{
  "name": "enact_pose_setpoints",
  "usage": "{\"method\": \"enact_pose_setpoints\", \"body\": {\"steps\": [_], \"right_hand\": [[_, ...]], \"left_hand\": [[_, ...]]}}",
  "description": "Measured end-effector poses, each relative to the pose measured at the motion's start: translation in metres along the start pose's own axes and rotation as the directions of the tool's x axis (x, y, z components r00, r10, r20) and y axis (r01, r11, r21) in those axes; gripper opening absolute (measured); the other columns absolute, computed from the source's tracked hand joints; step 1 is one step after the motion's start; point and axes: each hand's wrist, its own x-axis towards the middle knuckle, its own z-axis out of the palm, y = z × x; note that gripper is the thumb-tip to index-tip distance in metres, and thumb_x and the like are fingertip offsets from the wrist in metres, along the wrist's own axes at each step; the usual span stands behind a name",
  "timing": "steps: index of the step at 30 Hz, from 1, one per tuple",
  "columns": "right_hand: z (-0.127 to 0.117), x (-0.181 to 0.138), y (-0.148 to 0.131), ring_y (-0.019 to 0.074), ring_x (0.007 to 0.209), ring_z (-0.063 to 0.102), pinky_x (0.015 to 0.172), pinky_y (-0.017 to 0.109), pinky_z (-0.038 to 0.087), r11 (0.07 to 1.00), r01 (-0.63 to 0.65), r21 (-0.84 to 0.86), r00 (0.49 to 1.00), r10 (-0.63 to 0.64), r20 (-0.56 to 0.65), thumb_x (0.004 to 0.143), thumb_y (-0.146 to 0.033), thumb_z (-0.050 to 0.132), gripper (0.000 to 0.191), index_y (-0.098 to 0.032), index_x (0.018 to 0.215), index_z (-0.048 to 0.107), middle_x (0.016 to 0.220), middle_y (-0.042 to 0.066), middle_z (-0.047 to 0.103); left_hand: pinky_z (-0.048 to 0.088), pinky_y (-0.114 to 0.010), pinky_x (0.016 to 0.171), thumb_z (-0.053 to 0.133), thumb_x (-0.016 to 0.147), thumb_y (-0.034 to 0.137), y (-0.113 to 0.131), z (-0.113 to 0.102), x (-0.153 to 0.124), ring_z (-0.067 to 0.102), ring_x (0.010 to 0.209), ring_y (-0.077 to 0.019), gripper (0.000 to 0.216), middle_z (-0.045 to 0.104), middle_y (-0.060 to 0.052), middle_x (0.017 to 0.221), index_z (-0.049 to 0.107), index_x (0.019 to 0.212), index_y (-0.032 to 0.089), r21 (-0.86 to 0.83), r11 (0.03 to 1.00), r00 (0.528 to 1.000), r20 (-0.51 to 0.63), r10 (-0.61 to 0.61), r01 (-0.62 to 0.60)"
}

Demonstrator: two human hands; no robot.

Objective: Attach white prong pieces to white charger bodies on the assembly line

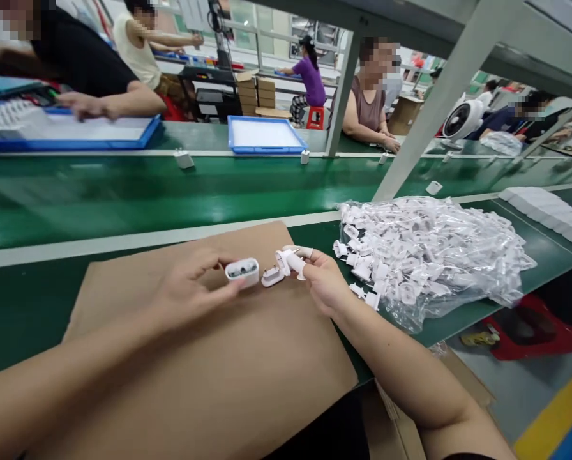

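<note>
My left hand point(190, 291) pinches a small white plastic housing point(242, 271) between thumb and fingers, its open end facing me, just above a brown cardboard sheet point(209, 383). My right hand point(322, 278), wearing white finger cots, grips a small white plug part point(279, 265) a few centimetres to the right of the housing. The two parts are close but apart.
A clear plastic bag heaped with several white plug parts point(429, 255) lies right of my right hand. A green conveyor belt point(171, 198) runs behind, carrying scattered white pieces. Blue trays point(264, 135) and seated co-workers are across it. A metal post point(446, 96) slants at right.
</note>
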Motion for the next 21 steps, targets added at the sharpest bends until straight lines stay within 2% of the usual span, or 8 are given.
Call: {"method": "enact_pose_setpoints", "body": {"steps": [5,8,10,13,15,17,19,21], "right_hand": [[0.007,-0.006,0.005,0.0181,0.083,0.071,0.073,0.032,0.055,0.943,0.168,-0.289,0.984,-0.143,0.105,0.074,-0.040,0.083,0.033,-0.023,0.101,0.075,0.090,0.002,0.073],[0.009,-0.012,0.010,0.0191,0.094,0.071,0.090,0.038,0.057,0.826,0.324,-0.462,0.945,-0.254,0.207,0.083,-0.037,0.077,0.023,-0.025,0.102,0.075,0.102,0.004,0.074],[0.010,-0.018,0.011,0.0187,0.096,0.069,0.093,0.039,0.057,0.732,0.389,-0.560,0.921,-0.285,0.266,0.087,-0.033,0.074,0.028,-0.026,0.114,0.073,0.110,0.006,0.074],[0.013,-0.025,0.009,0.0166,0.087,0.068,0.080,0.035,0.060,0.746,0.358,-0.562,0.931,-0.236,0.279,0.088,-0.033,0.072,0.041,-0.026,0.128,0.065,0.115,0.007,0.074],[0.016,-0.027,0.004,0.0158,0.084,0.068,0.073,0.033,0.061,0.802,0.308,-0.512,0.945,-0.195,0.264,0.088,-0.033,0.072,0.028,-0.025,0.115,0.068,0.111,0.006,0.073],[0.016,-0.028,0.000,0.0165,0.089,0.070,0.077,0.033,0.062,0.840,0.286,-0.461,0.943,-0.162,0.290,0.086,-0.030,0.075,0.019,-0.024,0.103,0.069,0.109,0.005,0.072],[0.015,-0.028,-0.004,0.0174,0.096,0.072,0.084,0.036,0.063,0.844,0.303,-0.443,0.924,-0.147,0.352,0.085,-0.025,0.077,0.021,-0.024,0.104,0.069,0.113,0.005,0.069],[0.012,-0.027,-0.005,0.0173,0.098,0.071,0.085,0.035,0.063,0.763,0.413,-0.498,0.885,-0.205,0.419,0.087,-0.021,0.075,0.021,-0.024,0.107,0.070,0.113,0.005,0.068]], "left_hand": [[0.054,-0.035,0.081,0.065,0.085,0.047,-0.002,0.027,-0.035,0.069,0.081,-0.0221,0.026,0.078,-0.003,0.090,0.076,0.095,0.026,-0.120,0.989,0.982,0.158,0.107,-0.088],[0.054,-0.038,0.092,0.072,0.083,0.054,-0.012,0.039,-0.036,0.070,0.098,-0.0257,0.040,0.077,-0.005,0.105,0.075,0.113,0.027,-0.196,0.978,0.980,0.168,0.104,-0.070],[0.053,-0.039,0.098,0.074,0.081,0.058,-0.018,0.041,-0.034,0.068,0.105,-0.0271,0.046,0.076,-0.005,0.109,0.075,0.115,0.027,-0.249,0.966,0.975,0.190,0.115,-0.066],[0.052,-0.040,0.100,0.069,0.084,0.059,-0.022,0.041,-0.032,0.067,0.106,-0.0274,0.039,0.076,-0.005,0.107,0.078,0.105,0.028,-0.295,0.955,0.965,0.237,0.109,-0.036],[0.052,-0.040,0.099,0.068,0.085,0.058,-0.022,0.040,-0.031,0.067,0.106,-0.0274,0.038,0.077,-0.005,0.106,0.079,0.104,0.028,-0.308,0.951,0.964,0.244,0.105,-0.025],[0.053,-0.039,0.096,0.069,0.084,0.058,-0.021,0.040,-0.031,0.068,0.103,-0.0264,0.037,0.077,-0.004,0.103,0.080,0.104,0.028,-0.318,0.947,0.970,0.212,0.121,-0.048],[0.053,-0.037,0.093,0.071,0.085,0.057,-0.021,0.041,-0.031,0.068,0.101,-0.0253,0.037,0.077,-0.004,0.103,0.080,0.105,0.028,-0.324,0.943,0.972,0.184,0.149,-0.083],[0.053,-0.036,0.091,0.070,0.088,0.054,-0.023,0.041,-0.032,0.068,0.101,-0.0246,0.035,0.077,-0.004,0.105,0.080,0.107,0.027,-0.331,0.937,0.968,0.176,0.180,-0.114]]}}
